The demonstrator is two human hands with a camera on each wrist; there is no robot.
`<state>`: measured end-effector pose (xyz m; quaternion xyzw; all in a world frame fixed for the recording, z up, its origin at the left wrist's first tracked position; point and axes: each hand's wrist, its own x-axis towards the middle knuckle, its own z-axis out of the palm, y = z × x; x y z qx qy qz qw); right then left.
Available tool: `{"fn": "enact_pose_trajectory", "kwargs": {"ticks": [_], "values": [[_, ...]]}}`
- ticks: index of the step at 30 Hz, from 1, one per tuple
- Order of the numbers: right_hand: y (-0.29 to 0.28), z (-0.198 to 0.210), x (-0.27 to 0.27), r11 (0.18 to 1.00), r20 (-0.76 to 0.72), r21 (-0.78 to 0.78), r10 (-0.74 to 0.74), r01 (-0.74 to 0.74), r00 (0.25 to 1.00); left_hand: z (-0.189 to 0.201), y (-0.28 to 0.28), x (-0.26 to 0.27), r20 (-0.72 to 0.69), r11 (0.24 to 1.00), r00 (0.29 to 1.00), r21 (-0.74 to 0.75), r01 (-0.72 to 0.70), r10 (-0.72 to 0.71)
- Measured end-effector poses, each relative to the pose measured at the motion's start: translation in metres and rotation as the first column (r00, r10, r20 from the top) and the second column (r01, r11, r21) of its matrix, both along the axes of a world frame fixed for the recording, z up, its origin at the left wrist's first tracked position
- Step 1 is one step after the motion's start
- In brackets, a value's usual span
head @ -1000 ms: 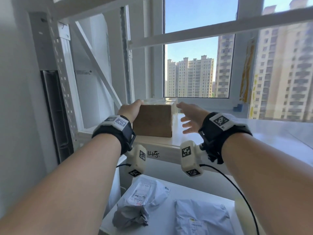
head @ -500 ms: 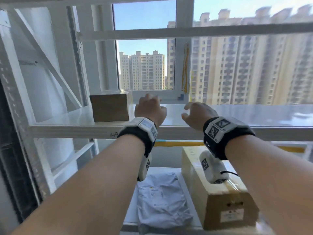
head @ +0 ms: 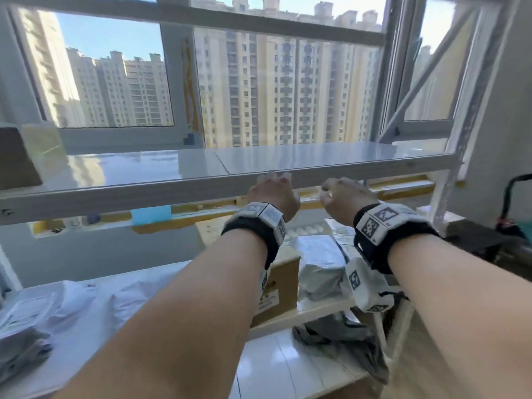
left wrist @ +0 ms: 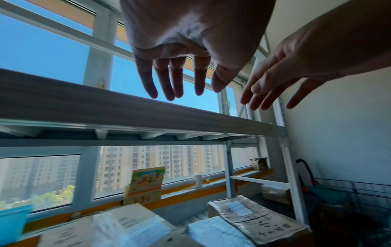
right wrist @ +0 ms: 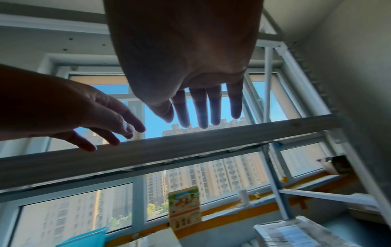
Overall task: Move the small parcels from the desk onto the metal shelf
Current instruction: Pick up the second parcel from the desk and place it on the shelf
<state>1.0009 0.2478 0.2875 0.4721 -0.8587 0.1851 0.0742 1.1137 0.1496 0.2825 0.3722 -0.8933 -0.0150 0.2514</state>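
Note:
A brown cardboard box (head: 15,159) stands on the white metal shelf (head: 201,165) at its far left end. My left hand (head: 273,187) and right hand (head: 338,192) hover side by side at the shelf's front edge, right of the middle, both empty. Their fingers are straight and spread in the wrist views: left hand (left wrist: 180,81), right hand (right wrist: 203,110). On the desk below lie grey poly-bag parcels (head: 43,309), a tan carton (head: 277,283), a wrapped grey parcel (head: 319,266) and a dark grey bag (head: 342,338).
The window stands right behind the shelf. A perforated shelf upright (head: 463,116) and a diagonal brace (head: 414,90) close the right end. A black cable and a dark cart (head: 512,208) sit at the far right. A blue tub (head: 151,214) rests on the sill.
Both hands have left the brown box on the shelf and moved right along the front edge, empty. My view has swung right, so the box now sits at the far left.

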Motion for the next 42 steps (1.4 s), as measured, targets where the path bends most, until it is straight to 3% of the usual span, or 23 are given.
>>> {"fn": "enact_pose_trajectory", "kwargs": {"ticks": [12,21,31,42], "values": [[0.132,-0.062,-0.228,0.988,0.078,0.063,-0.148,0.144,0.986,-0.053,0.126,-0.25,0.1,0.977,0.977,0.117,0.178,-0.19],[0.199,-0.121,-0.366,0.957,0.117,0.162,-0.259,0.239,0.959,-0.107,0.188,-0.392,0.157,0.942,0.946,0.231,0.245,-0.284],[0.205,-0.17,-0.512,0.931,0.147,0.201,-0.337,0.305,0.93,-0.157,0.196,-0.545,0.204,0.907,0.909,0.302,0.294,-0.363],[0.158,-0.18,-0.711,0.898,0.186,0.211,-0.425,0.386,0.886,-0.173,0.138,-0.748,0.198,0.871,0.903,0.402,0.28,-0.382]]}}
